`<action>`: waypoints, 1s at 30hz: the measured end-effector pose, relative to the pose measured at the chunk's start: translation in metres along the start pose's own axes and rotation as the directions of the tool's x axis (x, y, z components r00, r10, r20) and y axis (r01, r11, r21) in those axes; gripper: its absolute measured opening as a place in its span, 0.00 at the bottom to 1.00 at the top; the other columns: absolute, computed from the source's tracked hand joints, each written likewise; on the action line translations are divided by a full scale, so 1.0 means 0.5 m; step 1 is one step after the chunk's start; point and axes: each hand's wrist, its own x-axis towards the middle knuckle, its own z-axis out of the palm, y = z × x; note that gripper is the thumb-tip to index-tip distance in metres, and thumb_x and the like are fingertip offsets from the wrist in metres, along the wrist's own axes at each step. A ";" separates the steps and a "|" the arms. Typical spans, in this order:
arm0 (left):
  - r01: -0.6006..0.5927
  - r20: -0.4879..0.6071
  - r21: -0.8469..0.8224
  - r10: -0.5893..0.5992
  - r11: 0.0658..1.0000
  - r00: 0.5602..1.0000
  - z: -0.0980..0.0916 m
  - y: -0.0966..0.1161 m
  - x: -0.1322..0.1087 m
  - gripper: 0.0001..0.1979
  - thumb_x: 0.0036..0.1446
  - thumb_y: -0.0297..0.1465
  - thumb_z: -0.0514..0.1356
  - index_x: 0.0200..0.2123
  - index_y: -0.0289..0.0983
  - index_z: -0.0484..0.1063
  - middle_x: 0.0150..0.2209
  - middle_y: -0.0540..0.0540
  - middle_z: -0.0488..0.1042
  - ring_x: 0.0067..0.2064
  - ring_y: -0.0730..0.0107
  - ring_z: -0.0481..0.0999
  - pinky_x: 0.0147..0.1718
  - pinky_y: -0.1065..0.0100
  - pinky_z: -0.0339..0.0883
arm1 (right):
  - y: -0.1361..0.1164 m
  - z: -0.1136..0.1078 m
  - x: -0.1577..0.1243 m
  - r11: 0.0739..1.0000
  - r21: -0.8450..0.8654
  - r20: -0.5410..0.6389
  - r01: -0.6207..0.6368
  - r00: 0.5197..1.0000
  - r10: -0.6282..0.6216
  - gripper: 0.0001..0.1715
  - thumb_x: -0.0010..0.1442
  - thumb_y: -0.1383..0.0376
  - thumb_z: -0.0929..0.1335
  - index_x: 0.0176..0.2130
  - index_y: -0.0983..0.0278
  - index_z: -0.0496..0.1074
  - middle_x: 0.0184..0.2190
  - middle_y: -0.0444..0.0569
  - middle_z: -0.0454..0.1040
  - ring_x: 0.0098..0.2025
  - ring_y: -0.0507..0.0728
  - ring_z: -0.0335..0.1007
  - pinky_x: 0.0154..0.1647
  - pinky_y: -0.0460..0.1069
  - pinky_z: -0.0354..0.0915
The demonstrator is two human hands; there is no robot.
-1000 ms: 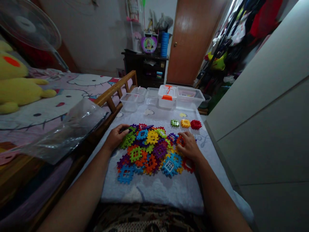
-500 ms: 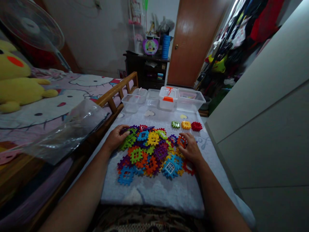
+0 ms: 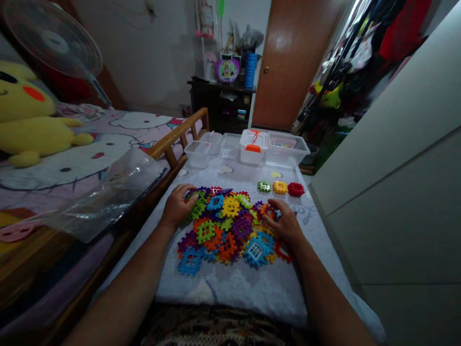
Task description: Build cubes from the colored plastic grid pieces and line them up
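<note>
A heap of colourful interlocking plastic tiles (image 3: 230,226) lies on a pale cloth-covered table (image 3: 237,288). My left hand (image 3: 178,206) rests on the heap's left edge, fingers curled over a green tile (image 3: 197,210). My right hand (image 3: 286,222) rests on the right edge, fingers pinching an orange tile (image 3: 268,209). Set apart behind the heap lie a green tile (image 3: 264,186), a yellow tile (image 3: 280,187) and a red tile (image 3: 296,189) in a row.
Clear plastic boxes (image 3: 286,149), one with an orange latch (image 3: 252,146), line the table's far edge. A bed with a wooden rail (image 3: 176,137), a clear bag (image 3: 111,197), a yellow plush toy (image 3: 32,125) and a fan (image 3: 54,38) are left. A grey cabinet (image 3: 396,168) stands right.
Both hands stay on the heap's edges with only small finger shifts. The camera has tilted a little, so the scene sits slightly lower and further right.
</note>
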 end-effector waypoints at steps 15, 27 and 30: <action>-0.002 0.013 0.071 0.001 0.997 1.000 0.000 0.021 -0.004 0.13 0.58 0.38 0.55 0.39 0.37 0.75 0.43 0.43 0.77 0.47 0.59 0.76 0.53 0.61 0.67 | 0.003 -0.012 -0.005 0.999 -0.048 0.081 0.012 0.997 -0.008 0.25 0.52 0.63 0.69 0.51 0.63 0.70 0.45 0.54 0.71 0.49 0.63 0.68 0.53 0.59 0.64; 0.233 0.058 0.100 -0.240 0.967 0.969 0.004 -0.022 0.000 0.18 0.53 0.43 0.57 0.40 0.38 0.75 0.43 0.43 0.77 0.45 0.58 0.76 0.50 0.60 0.69 | 0.009 -0.028 -0.009 0.980 -0.201 0.061 -0.011 0.998 0.024 0.20 0.55 0.59 0.68 0.47 0.62 0.74 0.46 0.54 0.70 0.50 0.65 0.64 0.54 0.61 0.59; 0.217 0.083 0.104 -0.226 0.971 0.971 0.003 -0.020 0.001 0.18 0.52 0.43 0.56 0.39 0.37 0.75 0.42 0.43 0.77 0.44 0.58 0.76 0.50 0.60 0.69 | -0.004 -0.013 -0.006 0.970 -0.242 0.091 0.020 0.996 0.002 0.21 0.54 0.61 0.69 0.48 0.61 0.75 0.51 0.55 0.70 0.53 0.66 0.62 0.55 0.61 0.57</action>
